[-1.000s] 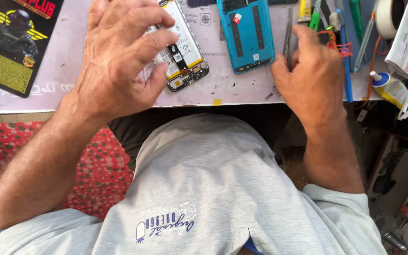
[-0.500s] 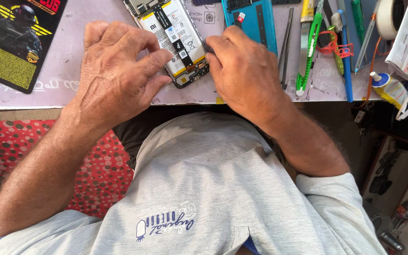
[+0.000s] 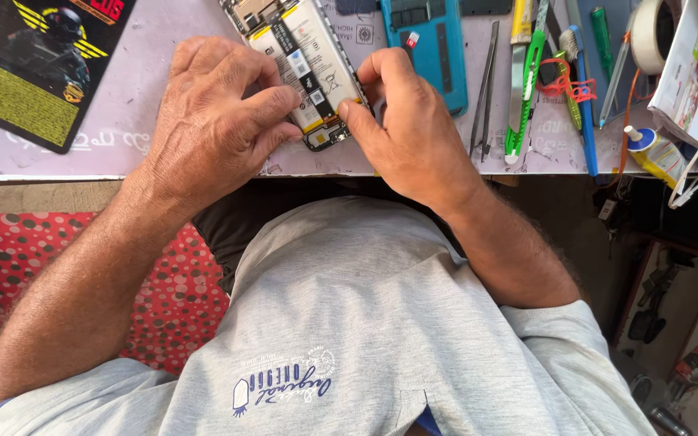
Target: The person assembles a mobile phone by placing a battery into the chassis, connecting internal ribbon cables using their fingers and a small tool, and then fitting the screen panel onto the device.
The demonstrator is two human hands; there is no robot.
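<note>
An opened phone (image 3: pixel 304 69) with its back cover off lies on the pale work table (image 3: pixel 147 121), its battery and boards exposed. My left hand (image 3: pixel 212 121) rests on the phone's left side, fingertips pressing its lower edge. My right hand (image 3: pixel 405 129) grips the phone's lower right edge between thumb and fingers. Both hands hold the phone near the table's front edge.
A blue phone cover (image 3: pixel 426 40) lies just right of the phone. Metal tweezers (image 3: pixel 485 85), a green-handled cutter (image 3: pixel 527 81), a blue tool (image 3: pixel 583 105) and a tape roll (image 3: pixel 648 32) crowd the right side. A glue bottle (image 3: pixel 656 149) and a black card (image 3: pixel 50 69) lie nearby.
My right hand left the tweezers at the right and came to the phone's lower right edge. My left hand uncovered the phone and now holds its left side.
</note>
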